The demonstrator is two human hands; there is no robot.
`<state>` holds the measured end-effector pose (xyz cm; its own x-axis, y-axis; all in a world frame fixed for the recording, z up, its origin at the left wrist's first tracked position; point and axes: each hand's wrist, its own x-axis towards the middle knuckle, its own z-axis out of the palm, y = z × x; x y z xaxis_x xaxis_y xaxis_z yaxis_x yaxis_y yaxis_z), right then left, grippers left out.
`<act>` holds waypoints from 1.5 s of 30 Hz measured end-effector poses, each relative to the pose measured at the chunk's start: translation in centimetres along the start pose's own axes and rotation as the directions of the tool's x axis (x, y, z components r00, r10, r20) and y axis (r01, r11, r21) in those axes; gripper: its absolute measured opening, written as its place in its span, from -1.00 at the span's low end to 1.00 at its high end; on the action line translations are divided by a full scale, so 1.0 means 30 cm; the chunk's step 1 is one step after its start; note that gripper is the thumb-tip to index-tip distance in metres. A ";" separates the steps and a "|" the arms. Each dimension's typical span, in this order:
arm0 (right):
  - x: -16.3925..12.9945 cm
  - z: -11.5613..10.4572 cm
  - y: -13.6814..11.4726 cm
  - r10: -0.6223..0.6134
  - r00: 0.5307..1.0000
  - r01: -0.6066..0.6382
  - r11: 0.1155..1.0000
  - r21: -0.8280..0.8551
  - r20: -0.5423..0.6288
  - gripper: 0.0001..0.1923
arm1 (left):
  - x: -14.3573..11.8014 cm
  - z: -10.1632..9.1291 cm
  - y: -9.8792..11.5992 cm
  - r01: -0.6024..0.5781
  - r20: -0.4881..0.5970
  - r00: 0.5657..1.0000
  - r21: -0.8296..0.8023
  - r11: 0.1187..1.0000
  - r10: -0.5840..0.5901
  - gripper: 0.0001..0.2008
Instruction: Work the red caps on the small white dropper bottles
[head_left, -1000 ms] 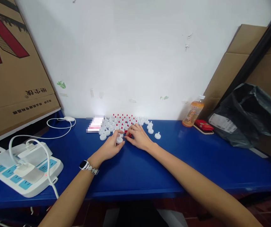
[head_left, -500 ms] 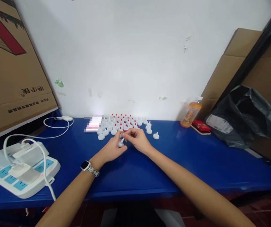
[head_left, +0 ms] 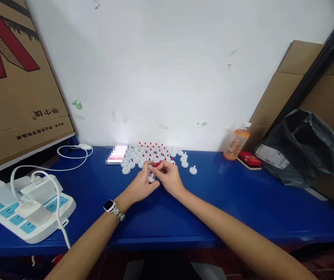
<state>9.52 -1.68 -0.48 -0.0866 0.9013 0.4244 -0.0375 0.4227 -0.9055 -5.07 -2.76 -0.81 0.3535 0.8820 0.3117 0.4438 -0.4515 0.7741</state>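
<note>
My left hand (head_left: 140,187) is closed around a white nozzle cap (head_left: 151,178), a round base with a thin spout, held just above the blue table. My right hand (head_left: 170,178) pinches at the top of that spout, thumb and forefinger together. What sits between those fingertips is too small and hidden to make out. Some red shows right behind the fingers. Beyond both hands stands a cluster of white nozzle caps (head_left: 136,160), several with small red tips (head_left: 151,143). A single untipped nozzle cap (head_left: 193,170) stands apart on the right.
A phone with a lit, blurred screen (head_left: 117,154) lies left of the cluster. A power strip (head_left: 35,229) with plugs and white cables takes up the left side. To the right are an orange drink bottle (head_left: 236,144), a red packet (head_left: 249,158) on a phone, and a grey plastic bag (head_left: 295,167).
The view has shifted slightly. My right fingers have bent in closer over the spout, covering its top. My left hand keeps its hold on the nozzle cap.
</note>
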 end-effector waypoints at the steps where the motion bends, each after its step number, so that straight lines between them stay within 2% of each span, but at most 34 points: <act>1: -0.006 0.001 0.000 -0.019 1.000 0.019 0.999 -0.032 -0.010 -0.65 | -0.002 0.002 -0.002 0.003 -0.010 1.000 -0.019 1.000 -0.003 -0.45; 5: -0.022 -0.001 -0.002 -0.070 0.998 0.070 0.992 -0.100 0.005 -0.67 | -0.005 0.010 -0.003 0.001 -0.032 0.999 -0.091 0.996 -0.004 -0.49; 10: -0.008 -0.012 -0.015 -0.084 0.993 0.093 0.990 -0.108 0.082 -0.77 | 0.004 0.011 0.005 -0.028 -0.028 0.999 -0.118 0.993 0.025 -0.51; 14: 0.029 -0.043 -0.035 -0.164 0.986 0.170 0.955 -0.244 0.044 -0.84 | 0.010 -0.027 -0.016 -0.057 -0.050 0.997 0.099 0.993 0.063 -0.40; 16: 0.046 -0.065 -0.036 -0.199 0.979 0.200 0.918 -0.343 0.041 -0.87 | 0.014 -0.058 -0.033 -0.052 -0.101 0.992 0.234 0.971 0.078 -0.47; 19: 0.058 -0.085 -0.022 -0.200 0.964 0.259 0.847 -0.464 0.174 -0.93 | 0.024 -0.095 -0.051 0.010 -0.241 0.966 0.386 0.923 0.090 -0.76; 22: 0.056 -0.078 -0.002 -0.208 0.915 0.373 0.761 -0.530 0.345 -0.94 | 0.036 -0.104 -0.052 0.066 -0.356 0.924 0.512 0.856 0.142 -0.79; 25: 0.054 -0.063 0.007 -0.214 0.876 0.442 0.714 -0.543 0.432 -0.94 | 0.052 -0.091 -0.047 0.097 -0.355 0.920 0.615 0.783 0.165 -0.72; 30: 0.075 -0.092 -0.003 -0.191 0.920 0.369 0.716 -0.593 0.343 -0.87 | 0.087 -0.070 -0.060 0.134 -0.320 0.936 0.711 0.690 0.148 -0.74; 34: 0.086 -0.145 -0.009 -0.139 0.944 0.322 0.593 -0.738 0.300 -0.90 | 0.106 -0.073 -0.081 0.119 -0.339 0.927 0.673 0.730 0.161 -0.80; 38: 0.076 -0.165 -0.005 -0.057 0.933 0.334 0.505 -0.796 0.355 -0.95 | 0.104 -0.095 -0.076 0.061 -0.367 0.913 0.559 0.827 0.181 -0.82; 43: 0.060 -0.162 0.000 -0.026 0.933 0.326 0.488 -0.809 0.360 -0.94 | 0.065 -0.118 -0.030 -0.105 -0.442 0.872 0.257 0.961 0.213 -0.83; 45: 0.056 -0.162 0.002 -0.020 0.932 0.326 0.478 -0.815 0.361 -0.93 | 0.047 -0.109 -0.011 -0.146 -0.421 0.890 0.103 0.984 0.176 -0.84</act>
<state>14.22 0.32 0.19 -0.4396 0.7979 0.4125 0.7656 0.5730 -0.2926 -7.43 -0.92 1.18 0.0461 0.7626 0.6452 0.4698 -0.5866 0.6597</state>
